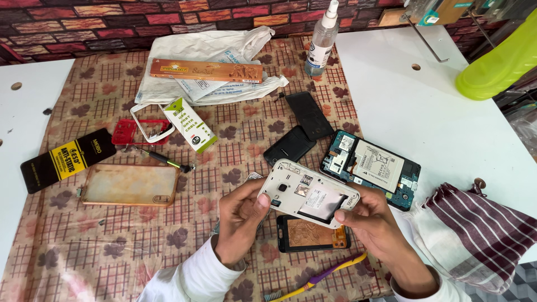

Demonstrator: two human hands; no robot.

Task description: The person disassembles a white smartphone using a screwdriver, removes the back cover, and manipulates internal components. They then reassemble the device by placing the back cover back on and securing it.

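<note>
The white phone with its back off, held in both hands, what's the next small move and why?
Probably lower the white phone toward the cloth. Both the left hand and the right hand grip its ends in mid-air, back cover off and battery bay empty, right above a loose screen panel, so neither hand is free for a tool.

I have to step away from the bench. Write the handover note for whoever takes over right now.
Left hand: grip closed on the left end of the white phone body, thumb on its face.
Right hand: grip closed on the phone body's right end.
The phone body is held above the patterned cloth, back cover off, battery bay empty.
On the cloth: a screen part just under the hands, two black covers, an opened blue-framed phone to the right, a toothbrush near the front edge.
Done: phone body opened. Left: everything lies apart, nothing refitted.
</note>
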